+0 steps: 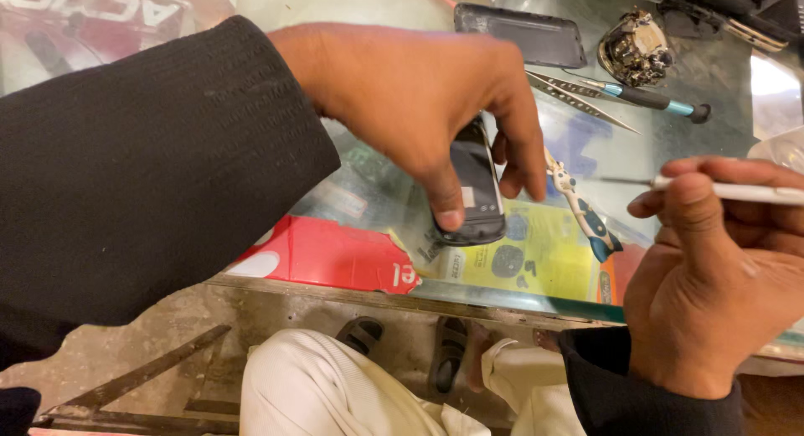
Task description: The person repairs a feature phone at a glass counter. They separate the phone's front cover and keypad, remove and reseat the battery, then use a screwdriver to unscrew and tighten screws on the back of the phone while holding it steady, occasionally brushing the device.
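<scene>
A black sleeve (142, 159) fills the nine o'clock side, and from it the left hand (419, 92) reaches across the glass table (712, 76). Its fingers are pinched narrow on a small dark phone (476, 189), thumb on the lower end and the other fingers down the far side; the phone sits near the centre, held just above the glass, over a yellow sheet (544, 252) that lies under the pane. A red box (327, 256) lies at seven o'clock from the phone. At one o'clock from the phone lie a dark back cover (523, 32), tweezers (578, 97), a teal-handled screwdriver (653, 99) and a round metal part (635, 49). A small cutter (582, 210) with blue grips lies just at three o'clock of the phone. Further toward three o'clock the right hand (712, 277) is curled shut around a thin white tool (720, 190), whose metal tip points toward the phone, apart from it
</scene>
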